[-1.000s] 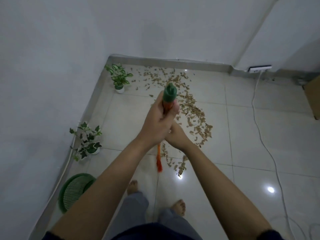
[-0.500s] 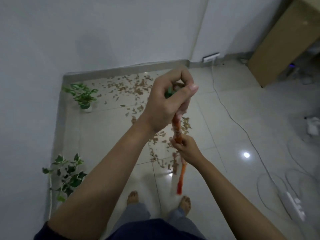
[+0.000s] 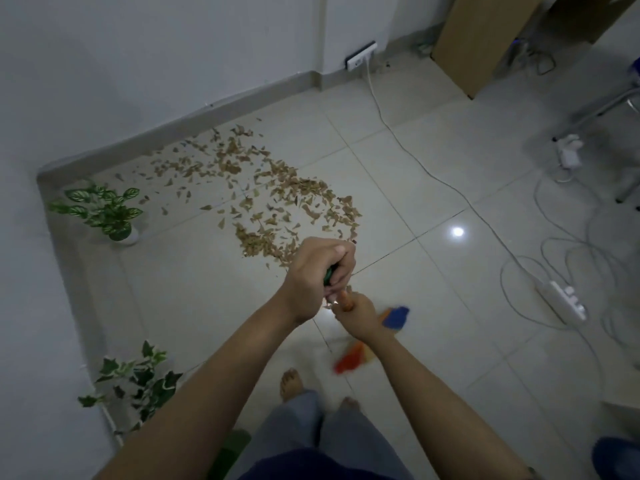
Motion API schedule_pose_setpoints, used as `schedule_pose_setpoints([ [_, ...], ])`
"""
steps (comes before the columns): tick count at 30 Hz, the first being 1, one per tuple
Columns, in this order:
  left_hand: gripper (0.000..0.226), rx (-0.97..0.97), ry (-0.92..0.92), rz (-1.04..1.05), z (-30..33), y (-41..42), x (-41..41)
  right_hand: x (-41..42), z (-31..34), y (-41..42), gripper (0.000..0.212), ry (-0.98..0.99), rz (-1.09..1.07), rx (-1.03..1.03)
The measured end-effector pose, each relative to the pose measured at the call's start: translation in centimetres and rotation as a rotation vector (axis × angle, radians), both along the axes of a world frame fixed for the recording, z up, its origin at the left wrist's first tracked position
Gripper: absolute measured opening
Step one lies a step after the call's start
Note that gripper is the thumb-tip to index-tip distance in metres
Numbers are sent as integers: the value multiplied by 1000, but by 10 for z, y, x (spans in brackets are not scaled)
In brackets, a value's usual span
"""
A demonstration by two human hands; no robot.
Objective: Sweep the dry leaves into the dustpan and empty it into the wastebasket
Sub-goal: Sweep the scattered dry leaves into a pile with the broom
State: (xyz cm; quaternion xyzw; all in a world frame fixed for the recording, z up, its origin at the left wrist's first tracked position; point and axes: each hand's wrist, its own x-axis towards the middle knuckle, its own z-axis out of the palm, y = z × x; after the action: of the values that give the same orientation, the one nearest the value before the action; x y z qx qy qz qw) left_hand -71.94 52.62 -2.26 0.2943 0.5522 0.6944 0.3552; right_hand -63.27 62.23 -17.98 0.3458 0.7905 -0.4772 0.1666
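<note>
Two hands point(image 3: 320, 271) hold broom point(image 3: 346, 301) near-upright, bristles point(image 3: 394, 317) down.

Our forearms are bare below dark navy short sleeves point(image 3: 311, 462); we wear loose grey-blue trousers point(image 3: 298, 420), and our feet point(image 3: 290, 382) are bare.

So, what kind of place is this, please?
Probably a corner of an indoor room, in a home or small office: a tiled floor with dry leaves, small potted plants by the white wall, and a power strip with loose cables.
</note>
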Motion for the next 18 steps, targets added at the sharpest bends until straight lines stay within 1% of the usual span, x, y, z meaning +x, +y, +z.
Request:
schedule_pose_setpoints([
  [2, 31, -31, 72, 38, 7, -9, -14, -36, 0, -21, 49, 72, -7, -24],
  [3, 31, -42, 117, 54, 12, -13, -22, -55, 0, -29, 48, 122, -4, -24],
  [5, 31, -55, 187, 69, 25, -17, -37, -84, -1, -38, 37, 213, -21, -44],
  [7, 30, -17, 189, 78, 41, -19, -51, -105, 7, -39, 29, 285, -62, -50],
  [8, 29, 25, 185, 79, 49, -19, -58, -112, 21, -36, 33, 313, -63, -46],
  [10, 29, 113, 192, 83, 64, -18, -67, -118, 45, -26, 49, 392, -36, -9],
  [11, 30, 146, 191, 90, 69, -15, -70, -117, 53, -19, 53, 435, -20, 9],
  [13, 31, 177, 171, 110, 74, -6, -71, -111, 55, -4, 54, 448, -2, 74],
  [15, 30, 161, 134, 146, 69, 6, -67, -103, 44, 11, 56, 413, -16, 92],
  [18, 29, 73, 107, 237, 53, 26, -57, -99, 22, 29, 54, 420, 20, 35],
])
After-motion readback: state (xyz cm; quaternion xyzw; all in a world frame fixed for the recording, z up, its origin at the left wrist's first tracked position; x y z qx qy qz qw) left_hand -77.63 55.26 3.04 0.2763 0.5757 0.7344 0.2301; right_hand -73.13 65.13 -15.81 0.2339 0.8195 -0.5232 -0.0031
